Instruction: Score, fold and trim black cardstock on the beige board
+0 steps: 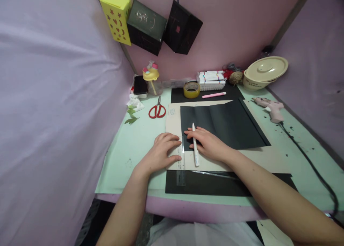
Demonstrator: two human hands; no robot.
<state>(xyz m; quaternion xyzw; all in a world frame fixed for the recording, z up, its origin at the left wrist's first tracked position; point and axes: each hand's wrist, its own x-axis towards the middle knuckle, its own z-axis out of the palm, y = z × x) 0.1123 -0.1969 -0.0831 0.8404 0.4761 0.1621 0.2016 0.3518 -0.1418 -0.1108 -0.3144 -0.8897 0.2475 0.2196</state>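
A creased black sheet (228, 122) lies on a pale board (268, 160), which rests partly over another black sheet (215, 185). My left hand (164, 152) lies with fingers spread, its fingertips on a clear ruler (181, 174) at the left edge of the black sheet. Its fingers are apart and rest on the ruler without wrapping round it. My right hand (205, 142) is over the black sheet's lower left part, holding a white pen (196, 152) between its fingers. The pen's narrow end points away from me.
Red-handled scissors (157, 111), a leaf sprig (131, 115) and a lidded cup (153, 81) stand or lie left. Tape (191, 90), a pink pen (214, 95) and a marker basket (211, 81) are behind. Right: glue gun (271, 108), its cable, and a lidded bowl (256, 83). Boxes (147, 25) hang above.
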